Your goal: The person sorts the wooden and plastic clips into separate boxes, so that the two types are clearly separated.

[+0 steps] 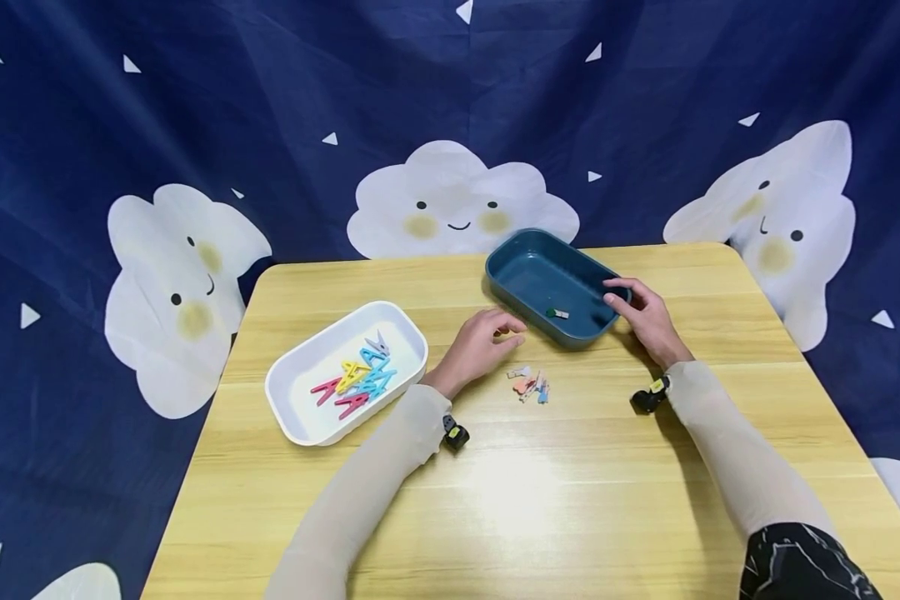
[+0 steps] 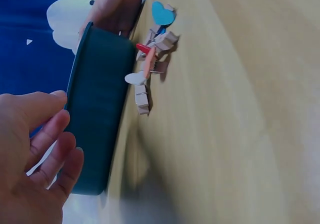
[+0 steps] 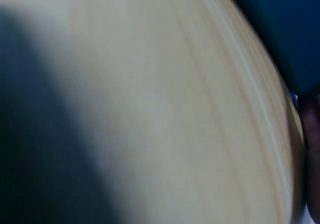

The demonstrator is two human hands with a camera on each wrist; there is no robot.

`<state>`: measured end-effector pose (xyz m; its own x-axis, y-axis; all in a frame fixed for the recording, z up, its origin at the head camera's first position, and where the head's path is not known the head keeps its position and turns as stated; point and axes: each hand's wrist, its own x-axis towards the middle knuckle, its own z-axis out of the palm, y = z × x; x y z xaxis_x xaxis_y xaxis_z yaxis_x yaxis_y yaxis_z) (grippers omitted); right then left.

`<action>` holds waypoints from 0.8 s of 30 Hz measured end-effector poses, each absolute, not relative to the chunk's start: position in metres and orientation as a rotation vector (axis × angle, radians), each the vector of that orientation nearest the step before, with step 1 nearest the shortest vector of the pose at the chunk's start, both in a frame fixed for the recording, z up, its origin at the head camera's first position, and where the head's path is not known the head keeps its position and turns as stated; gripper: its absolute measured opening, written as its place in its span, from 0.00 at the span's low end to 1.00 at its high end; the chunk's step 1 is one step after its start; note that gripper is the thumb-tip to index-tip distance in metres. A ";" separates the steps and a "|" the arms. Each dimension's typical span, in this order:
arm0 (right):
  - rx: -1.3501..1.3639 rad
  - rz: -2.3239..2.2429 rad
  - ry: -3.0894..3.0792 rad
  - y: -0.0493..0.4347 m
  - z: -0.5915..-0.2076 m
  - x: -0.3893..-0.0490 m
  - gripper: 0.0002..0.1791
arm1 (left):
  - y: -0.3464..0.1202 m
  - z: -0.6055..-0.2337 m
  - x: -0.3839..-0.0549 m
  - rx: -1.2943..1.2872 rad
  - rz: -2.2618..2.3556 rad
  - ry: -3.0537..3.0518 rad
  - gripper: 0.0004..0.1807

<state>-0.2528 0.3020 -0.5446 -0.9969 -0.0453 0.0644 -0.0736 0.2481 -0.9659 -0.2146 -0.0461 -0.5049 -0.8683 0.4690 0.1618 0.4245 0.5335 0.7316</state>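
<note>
My right hand (image 1: 648,321) grips the right end of an oblong, dark teal, plastic-looking tub (image 1: 536,283), fingers and thumb bent at its rim; the right wrist view catches only a dark edge of that hand, so I cannot tell how each finger lies. The tub is at the far side of the pale wood-grained table (image 1: 570,533). On its floor, toward the near side, is one small clip with a green top (image 1: 559,314).

My left hand (image 1: 483,346) is just beside the tub's near wall, fingers loosely bent with gaps between them and nothing pinched. Whether a fingertip touches the wall, I cannot tell.

Between my two hands, on the bare wood in front of the tub, lies a small heap of little wooden clips (image 1: 528,385) with coloured shapes on them, among them a flat blue heart (image 2: 163,15), something orange and a white piece.

To the left, beyond my left forearm, is a rounded white tub (image 1: 306,367) holding red, yellow, blue and grey plastic pegs (image 1: 352,377). Pale sleeves (image 1: 375,483) cover my forearms.
</note>
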 end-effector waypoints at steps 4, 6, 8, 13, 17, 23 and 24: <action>0.114 1.902 -2.471 0.302 -0.544 -0.252 0.26 | -0.054 -0.508 -0.209 0.788 1.237 2.703 0.10; 0.109 1.897 -2.477 0.301 -0.542 -0.251 0.26 | -0.057 -0.510 -0.206 0.783 1.230 2.689 0.10; 0.113 1.891 -2.481 0.298 -0.537 -0.248 0.26 | -0.061 -0.511 -0.204 0.780 1.217 2.671 0.10; 0.100 1.913 -2.497 0.291 -0.518 -0.238 0.29 | -0.068 -0.516 -0.197 0.782 1.155 2.636 0.11; 0.078 1.905 -2.529 0.289 -0.511 -0.235 0.31 | -0.071 -0.520 -0.193 0.784 1.112 2.613 0.12; 0.079 1.894 -2.535 0.289 -0.514 -0.236 0.31 | -0.071 -0.525 -0.188 0.800 1.073 2.620 0.13; 0.081 1.887 -2.538 0.289 -0.514 -0.236 0.31 | -0.071 -0.526 -0.187 0.803 1.068 2.621 0.13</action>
